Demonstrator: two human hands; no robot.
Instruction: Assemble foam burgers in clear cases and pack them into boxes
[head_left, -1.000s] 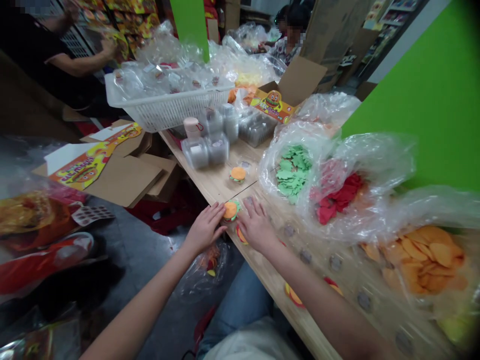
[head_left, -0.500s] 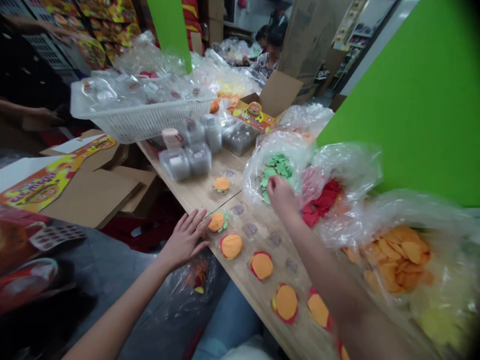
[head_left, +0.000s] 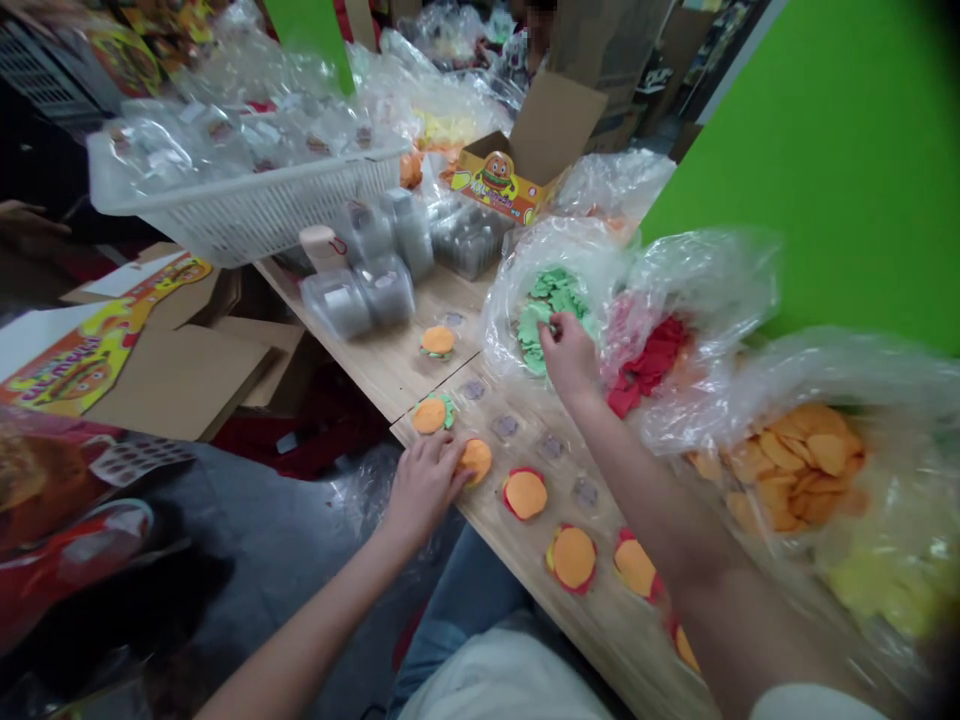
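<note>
- Our left hand point(head_left: 424, 487) has moved along the tabletop point(head_left: 375, 370) and now lies on an orange felt disc point(head_left: 475, 462), fingers together, pressing down.
- Our right hand point(head_left: 570, 358) is at the green felt leaves point(head_left: 551, 305), fingertips pinched together; we cannot tell if they grip one.
- We judge the step to be layering felt burgers: red-and-orange stacks point(head_left: 574, 557) line the tabletop, and one burger point(head_left: 433, 413) shows green, so the next move calls for green on the others.
- A clear bag point(head_left: 501, 335) holds the leaves, a second bag point(head_left: 705, 280) red felt pieces point(head_left: 652, 350), a third bag point(head_left: 750, 385) orange discs point(head_left: 795, 465), and a white basket point(head_left: 247, 215) clear plastic cups point(head_left: 225, 135).
</note>
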